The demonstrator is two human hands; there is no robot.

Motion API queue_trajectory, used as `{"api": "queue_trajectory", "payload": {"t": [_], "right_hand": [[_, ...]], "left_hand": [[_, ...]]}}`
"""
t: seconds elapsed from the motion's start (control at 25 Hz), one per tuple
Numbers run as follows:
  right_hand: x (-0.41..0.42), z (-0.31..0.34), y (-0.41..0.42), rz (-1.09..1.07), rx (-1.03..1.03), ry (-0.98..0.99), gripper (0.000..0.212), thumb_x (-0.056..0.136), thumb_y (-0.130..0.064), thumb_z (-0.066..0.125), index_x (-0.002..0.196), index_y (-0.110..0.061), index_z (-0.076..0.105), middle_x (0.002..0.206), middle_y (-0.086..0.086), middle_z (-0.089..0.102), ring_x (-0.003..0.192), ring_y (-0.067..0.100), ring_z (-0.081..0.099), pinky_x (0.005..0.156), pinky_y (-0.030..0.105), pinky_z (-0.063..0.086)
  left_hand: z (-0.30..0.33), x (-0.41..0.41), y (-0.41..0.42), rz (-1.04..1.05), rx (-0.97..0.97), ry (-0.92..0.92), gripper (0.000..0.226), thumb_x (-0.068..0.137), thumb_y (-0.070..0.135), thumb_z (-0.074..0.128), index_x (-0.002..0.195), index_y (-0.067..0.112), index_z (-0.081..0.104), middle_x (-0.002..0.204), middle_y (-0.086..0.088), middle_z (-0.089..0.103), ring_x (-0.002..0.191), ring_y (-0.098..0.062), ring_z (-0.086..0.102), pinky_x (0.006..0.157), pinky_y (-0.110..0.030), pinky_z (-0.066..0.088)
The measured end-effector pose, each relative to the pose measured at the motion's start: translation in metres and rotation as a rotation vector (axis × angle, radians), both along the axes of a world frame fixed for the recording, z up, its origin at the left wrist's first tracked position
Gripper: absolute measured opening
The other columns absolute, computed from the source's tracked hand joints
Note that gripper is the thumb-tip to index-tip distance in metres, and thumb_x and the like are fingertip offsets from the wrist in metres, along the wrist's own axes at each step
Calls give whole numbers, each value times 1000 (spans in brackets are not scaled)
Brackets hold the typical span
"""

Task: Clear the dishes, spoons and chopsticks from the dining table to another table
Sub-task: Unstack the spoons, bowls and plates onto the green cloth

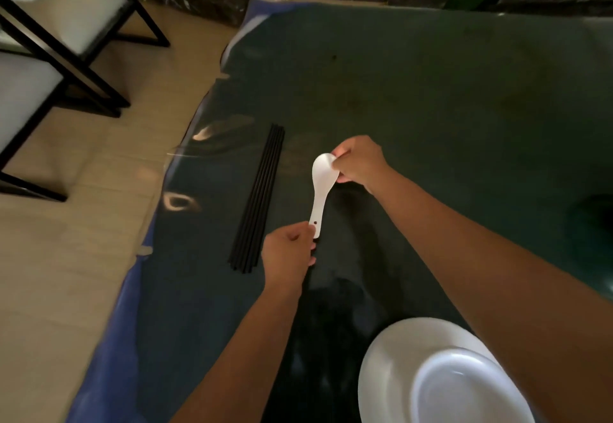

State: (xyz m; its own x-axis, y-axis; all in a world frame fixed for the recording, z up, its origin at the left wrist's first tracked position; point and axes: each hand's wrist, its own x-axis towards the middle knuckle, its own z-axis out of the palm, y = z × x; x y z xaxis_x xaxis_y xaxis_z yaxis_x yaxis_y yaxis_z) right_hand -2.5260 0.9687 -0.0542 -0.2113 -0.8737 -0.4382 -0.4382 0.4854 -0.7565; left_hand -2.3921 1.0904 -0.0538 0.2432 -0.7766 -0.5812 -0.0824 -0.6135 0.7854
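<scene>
From the head camera we look down on a dark green glossy tabletop (414,97) whose left edge shows a blue border. We see a white spoon (321,187) held above it between both hands, bowl end away from us and handle end toward us. Our right hand (360,162) has its fingers curled round the rim of the bowl, pinching it from the right side. Our left hand (288,253) pinches the handle tip, thumb and fingers closed on it just below a small hole in the handle.

Just left of the spoon we see a bundle of black chopsticks (260,200) lying flat on the tabletop, packed side by side and running away from us; how many there are we cannot tell, as the sticks merge in the dim light. At the near right edge a white plate (398,366) sits on the tabletop, partly covered by our right forearm, with what seems to be a second dish stacked in it.

Beyond the tabletop's left edge we see a beige floor (66,273) and black-framed chairs with pale seats (39,67).
</scene>
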Motion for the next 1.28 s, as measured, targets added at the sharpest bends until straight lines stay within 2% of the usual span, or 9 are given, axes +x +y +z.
{"api": "queue_trajectory", "payload": {"t": [0.16,0.28,0.52,0.68,0.8,0.88,0.96,1.16,1.28], "right_hand": [[0,-7,-2,-62,-34,-23,15,80,3,58,87,-8,66,109,18,63,93,32,65,73,42,60],[-1,-8,2,-74,-46,-23,14,82,1,56,84,-12,62,111,16,62,90,30,66,73,40,60],[-16,10,25,97,10,32,36,85,-12,61,120,-12,52,113,13,61,89,25,66,76,36,58],[-59,41,88,159,-74,145,27,86,-20,57,112,-16,61,110,6,66,92,22,65,87,38,54],[-95,62,166,235,-126,224,16,83,-23,59,96,-27,66,90,-9,67,73,-1,60,70,12,46],[-110,69,223,245,-98,245,15,81,-26,63,94,-34,64,86,-16,65,72,-5,58,63,4,40],[-119,68,273,240,-76,285,27,81,-27,65,107,-33,62,101,-9,65,82,4,61,74,15,46],[-109,50,362,408,-117,464,59,90,-42,49,141,-45,20,151,-7,26,132,13,35,105,32,38],[-94,38,390,296,-196,394,47,92,-34,49,138,-39,35,152,-1,27,128,16,42,102,29,38]], "left_hand": [[-9,1,-4,-219,-184,-291,23,86,18,61,65,26,60,58,12,57,52,-6,51,48,-13,42],[-15,-1,-1,-264,-293,-409,26,86,16,61,62,5,62,54,-3,56,47,-8,44,46,-16,36],[-9,1,7,-238,-207,-399,36,89,22,58,123,10,57,110,-7,62,88,-21,63,82,-37,53],[22,-6,42,-208,-267,-357,17,88,23,55,103,23,63,101,-1,64,80,-16,62,71,-29,50],[38,-16,85,-424,-183,-212,5,82,34,58,80,34,63,84,9,68,81,-15,67,76,-31,52],[40,-23,120,-619,-103,-173,20,77,42,60,94,32,66,84,18,67,79,-1,66,71,-14,51],[41,-26,146,-736,-118,-250,36,78,43,61,112,34,60,96,21,63,82,7,62,68,-6,47],[40,-20,184,-1209,-503,-497,65,84,46,49,140,48,15,152,22,13,126,5,30,94,-23,41],[33,-16,192,-1284,-569,-506,58,83,41,55,137,40,34,147,30,-10,121,7,26,91,-21,42]]}}
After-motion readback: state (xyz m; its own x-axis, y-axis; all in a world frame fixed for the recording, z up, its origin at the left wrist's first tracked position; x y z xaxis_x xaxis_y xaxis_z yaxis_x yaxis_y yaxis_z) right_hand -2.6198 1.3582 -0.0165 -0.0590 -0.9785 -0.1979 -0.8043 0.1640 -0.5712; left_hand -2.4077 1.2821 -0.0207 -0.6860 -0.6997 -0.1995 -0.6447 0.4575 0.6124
